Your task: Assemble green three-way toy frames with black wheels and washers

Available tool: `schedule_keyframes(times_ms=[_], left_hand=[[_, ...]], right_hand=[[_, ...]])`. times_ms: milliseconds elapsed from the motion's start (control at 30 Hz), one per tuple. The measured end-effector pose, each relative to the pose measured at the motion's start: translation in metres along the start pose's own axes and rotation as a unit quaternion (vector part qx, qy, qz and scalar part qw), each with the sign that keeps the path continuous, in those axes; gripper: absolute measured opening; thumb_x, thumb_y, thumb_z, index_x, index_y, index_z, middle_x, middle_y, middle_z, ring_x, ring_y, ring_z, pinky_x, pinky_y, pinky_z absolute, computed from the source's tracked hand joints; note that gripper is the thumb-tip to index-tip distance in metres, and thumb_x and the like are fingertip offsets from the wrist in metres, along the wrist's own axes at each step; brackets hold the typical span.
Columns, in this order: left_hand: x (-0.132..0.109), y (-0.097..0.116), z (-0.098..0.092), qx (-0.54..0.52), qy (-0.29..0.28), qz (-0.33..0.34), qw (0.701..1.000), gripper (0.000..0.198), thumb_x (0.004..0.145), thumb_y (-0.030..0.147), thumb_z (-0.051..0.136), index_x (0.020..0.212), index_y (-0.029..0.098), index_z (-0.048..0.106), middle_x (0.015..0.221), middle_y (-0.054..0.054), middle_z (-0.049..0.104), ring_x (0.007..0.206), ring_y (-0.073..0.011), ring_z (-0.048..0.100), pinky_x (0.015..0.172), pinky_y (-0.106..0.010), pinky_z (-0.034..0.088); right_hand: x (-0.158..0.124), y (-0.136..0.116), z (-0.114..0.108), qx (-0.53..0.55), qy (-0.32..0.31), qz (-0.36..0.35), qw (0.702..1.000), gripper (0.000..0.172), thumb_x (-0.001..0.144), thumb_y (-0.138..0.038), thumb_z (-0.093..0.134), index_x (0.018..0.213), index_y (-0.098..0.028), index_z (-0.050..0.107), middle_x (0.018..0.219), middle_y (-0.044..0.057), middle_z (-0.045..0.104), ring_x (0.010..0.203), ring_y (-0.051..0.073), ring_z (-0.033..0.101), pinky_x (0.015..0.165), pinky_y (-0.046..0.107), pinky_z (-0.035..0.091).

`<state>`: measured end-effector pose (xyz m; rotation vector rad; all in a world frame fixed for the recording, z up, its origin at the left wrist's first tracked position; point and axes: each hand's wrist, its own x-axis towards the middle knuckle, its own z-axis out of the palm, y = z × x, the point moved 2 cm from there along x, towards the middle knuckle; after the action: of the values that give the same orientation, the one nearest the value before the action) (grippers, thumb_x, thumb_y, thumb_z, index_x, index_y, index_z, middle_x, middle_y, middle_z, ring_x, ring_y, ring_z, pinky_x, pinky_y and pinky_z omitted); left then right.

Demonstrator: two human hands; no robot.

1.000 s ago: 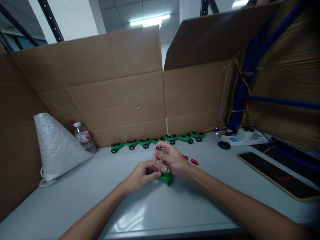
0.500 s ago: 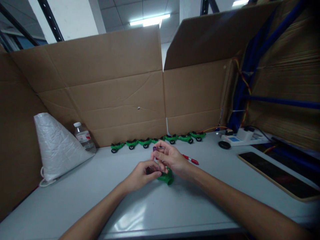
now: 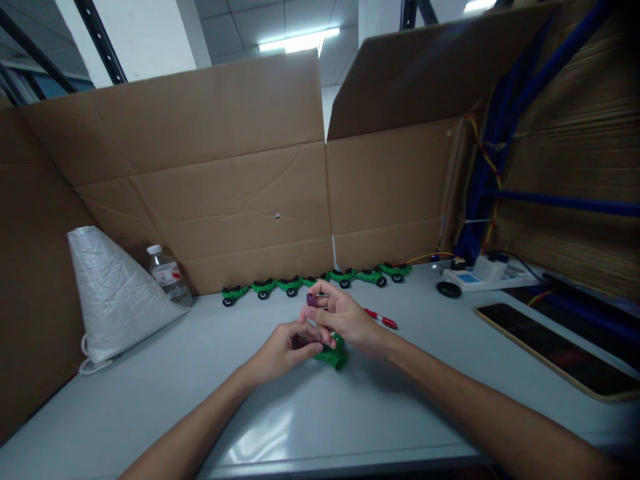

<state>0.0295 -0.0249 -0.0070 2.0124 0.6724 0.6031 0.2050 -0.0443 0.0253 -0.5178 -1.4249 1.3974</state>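
Note:
My left hand [image 3: 286, 348] is closed around a green plastic toy part [image 3: 334, 357], low over the table. Its round, open end points toward me, and my fingers hide the rest. My right hand [image 3: 345, 319] pinches a small screwdriver [image 3: 311, 300] with a dark purple-red handle end. The thin shaft slants down toward the green part; its tip is hidden behind my fingers. Both hands are close together at the middle of the table.
Several green toy vehicles [image 3: 263, 288] stand in a row along the cardboard wall [image 3: 230, 193]. A red marker [image 3: 383, 319] lies behind my right hand. A phone [image 3: 555, 347] and a power strip [image 3: 493, 275] are at the right. A water bottle [image 3: 169, 275] and a silvery bag [image 3: 120, 300] stand left.
The screwdriver's handle has turned slightly between my right fingers, and the fingers have shifted a little. My left hand and the green part stay in place.

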Motion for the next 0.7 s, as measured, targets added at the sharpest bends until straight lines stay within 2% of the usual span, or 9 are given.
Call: schedule_keyframes(times_ms=[100,267,467,700], left_hand=[[-0.0003,0.0009,0.0003,-0.007,-0.005,0.005,1.000,0.035,0.096,0.047,0.070,0.104,0.012,0.074,0.091,-0.006,0.070,0.077,-0.0145,0.057,0.072,-0.026,0.042],[0.0004,-0.0011,0.0001,-0.019,-0.007,0.006,1.000,0.035,0.096,0.046,0.071,0.100,0.011,0.073,0.089,-0.006,0.069,0.076,-0.0138,0.055,0.071,-0.025,0.041],[0.0000,-0.0026,-0.0004,-0.010,0.000,0.010,1.000,0.035,0.096,0.047,0.071,0.101,0.012,0.073,0.092,-0.007,0.070,0.078,-0.0147,0.058,0.072,-0.026,0.042],[-0.0003,-0.0014,-0.0011,0.013,0.000,0.004,1.000,0.035,0.096,0.047,0.071,0.103,0.012,0.075,0.089,-0.006,0.069,0.077,-0.0149,0.058,0.070,-0.025,0.042]], right_hand=[[-0.0003,0.0003,-0.0005,0.001,-0.005,0.000,1.000,0.049,0.086,-0.054,0.081,0.105,-0.024,0.048,0.082,-0.004,0.069,0.042,0.006,0.056,0.037,0.016,0.046],[-0.0011,-0.0007,-0.0003,-0.002,-0.034,-0.003,0.999,0.042,0.099,-0.062,0.061,0.109,-0.021,0.058,0.092,0.000,0.066,0.047,0.005,0.059,0.041,0.016,0.049],[0.0013,-0.0013,-0.0035,-0.016,-0.027,-0.024,0.999,0.042,0.092,-0.055,0.075,0.106,-0.022,0.053,0.098,0.002,0.073,0.045,0.005,0.058,0.039,0.017,0.049],[0.0019,0.0000,-0.0061,-0.019,-0.006,-0.015,1.000,0.049,0.087,-0.055,0.079,0.105,-0.024,0.046,0.083,-0.004,0.069,0.041,0.007,0.057,0.035,0.016,0.046]])
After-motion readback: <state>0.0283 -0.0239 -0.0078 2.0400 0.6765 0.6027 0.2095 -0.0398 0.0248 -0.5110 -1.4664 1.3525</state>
